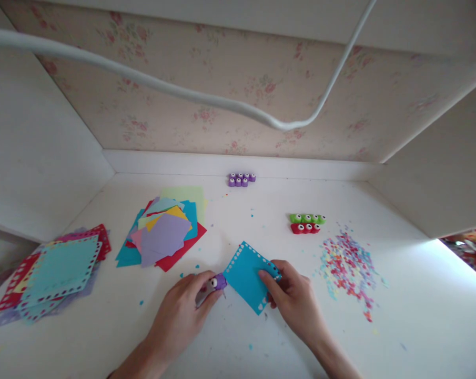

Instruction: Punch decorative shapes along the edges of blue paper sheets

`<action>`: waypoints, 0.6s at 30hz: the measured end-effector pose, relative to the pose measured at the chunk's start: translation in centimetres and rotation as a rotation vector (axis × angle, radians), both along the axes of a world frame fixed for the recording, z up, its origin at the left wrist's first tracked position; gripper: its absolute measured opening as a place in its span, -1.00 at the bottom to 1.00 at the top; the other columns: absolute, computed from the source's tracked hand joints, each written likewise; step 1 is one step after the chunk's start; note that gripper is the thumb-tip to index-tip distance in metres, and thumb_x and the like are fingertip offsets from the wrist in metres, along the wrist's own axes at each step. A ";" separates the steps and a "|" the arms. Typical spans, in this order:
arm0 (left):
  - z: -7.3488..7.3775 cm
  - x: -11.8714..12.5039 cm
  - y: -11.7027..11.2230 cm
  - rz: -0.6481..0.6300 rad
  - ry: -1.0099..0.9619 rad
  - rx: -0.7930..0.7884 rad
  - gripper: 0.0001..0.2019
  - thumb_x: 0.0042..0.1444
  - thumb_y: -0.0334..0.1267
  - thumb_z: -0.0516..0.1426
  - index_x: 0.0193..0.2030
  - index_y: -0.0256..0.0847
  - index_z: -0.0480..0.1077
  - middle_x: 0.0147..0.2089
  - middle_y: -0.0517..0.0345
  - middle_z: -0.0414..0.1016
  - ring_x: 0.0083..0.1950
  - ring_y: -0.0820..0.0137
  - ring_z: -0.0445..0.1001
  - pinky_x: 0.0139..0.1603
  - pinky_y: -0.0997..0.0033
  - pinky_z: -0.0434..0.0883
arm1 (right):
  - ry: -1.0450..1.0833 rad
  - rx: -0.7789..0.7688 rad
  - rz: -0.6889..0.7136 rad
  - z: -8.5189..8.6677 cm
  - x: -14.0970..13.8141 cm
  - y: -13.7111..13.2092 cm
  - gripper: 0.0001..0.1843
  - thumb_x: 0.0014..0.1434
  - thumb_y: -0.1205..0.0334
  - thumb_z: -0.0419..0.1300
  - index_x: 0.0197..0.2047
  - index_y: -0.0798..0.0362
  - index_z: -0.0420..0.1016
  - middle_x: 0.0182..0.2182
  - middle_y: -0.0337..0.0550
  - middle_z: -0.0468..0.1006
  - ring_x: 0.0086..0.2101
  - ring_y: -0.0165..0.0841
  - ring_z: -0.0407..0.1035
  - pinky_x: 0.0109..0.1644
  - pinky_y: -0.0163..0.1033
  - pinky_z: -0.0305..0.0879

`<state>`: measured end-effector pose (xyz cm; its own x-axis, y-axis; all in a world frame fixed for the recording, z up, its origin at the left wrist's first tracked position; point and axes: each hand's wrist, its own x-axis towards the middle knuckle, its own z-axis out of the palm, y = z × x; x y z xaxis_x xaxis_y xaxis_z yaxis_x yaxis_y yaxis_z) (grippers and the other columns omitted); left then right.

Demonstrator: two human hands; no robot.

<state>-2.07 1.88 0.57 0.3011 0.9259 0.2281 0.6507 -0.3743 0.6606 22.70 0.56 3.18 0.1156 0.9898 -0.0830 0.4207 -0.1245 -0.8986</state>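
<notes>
A blue paper square [245, 276] lies on the white desk [238, 337], with holes punched along its upper edges. My right hand [291, 297] pinches its right corner, fingers closed on the paper. My left hand [182, 310] is wrapped round a small purple and grey paper punch [214, 285], whose mouth sits at the paper's left corner.
A loose pile of coloured paper squares [164, 231] lies at the middle left. A stack of punched sheets [58, 268] is at the far left. Purple punches [241, 179] stand at the back; green [306, 218] and red punches [305, 228] sit right of centre, beside a confetti heap [348, 266]. A white cable [206, 100] hangs overhead.
</notes>
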 end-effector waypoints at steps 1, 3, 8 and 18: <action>0.0 0.0 0.0 -0.001 0.003 0.010 -0.77 0.29 -0.10 0.17 0.03 -0.08 0.44 -0.22 0.17 0.60 -0.27 0.36 0.57 -0.22 0.42 0.53 | -0.010 0.007 -0.001 0.0 0.0 -0.1 -0.63 0.26 -0.15 0.16 -0.19 0.01 0.45 -0.68 -0.30 0.47 -0.67 -0.36 0.41 -0.57 -0.33 0.35; 0.0 0.1 0.0 -0.003 0.008 0.029 -0.76 0.29 -0.08 0.16 0.03 -0.08 0.45 -0.24 0.16 0.60 -0.27 0.35 0.58 -0.21 0.41 0.53 | -0.035 0.024 0.001 -0.1 -0.1 -0.2 -0.65 0.27 -0.13 0.16 -0.18 0.00 0.46 -0.67 -0.30 0.47 -0.66 -0.36 0.42 -0.56 -0.33 0.35; 0.3 0.1 -0.1 0.011 0.008 0.043 -0.76 0.29 -0.06 0.15 0.01 -0.08 0.46 -0.24 0.16 0.61 -0.28 0.36 0.58 -0.23 0.42 0.53 | -0.110 0.065 -0.012 -0.2 -0.1 -0.4 -0.66 0.28 -0.13 0.15 -0.18 -0.02 0.47 -0.68 -0.32 0.44 -0.66 -0.37 0.39 -0.57 -0.33 0.33; 0.0 0.2 -0.1 -0.003 0.019 0.025 -0.77 0.29 -0.09 0.16 0.02 -0.08 0.44 -0.23 0.17 0.59 -0.26 0.34 0.57 -0.21 0.38 0.53 | -0.133 0.090 -0.013 -0.4 -0.1 -0.7 -0.66 0.28 -0.13 0.16 -0.19 -0.02 0.49 -0.65 -0.29 0.44 -0.66 -0.37 0.37 -0.58 -0.32 0.33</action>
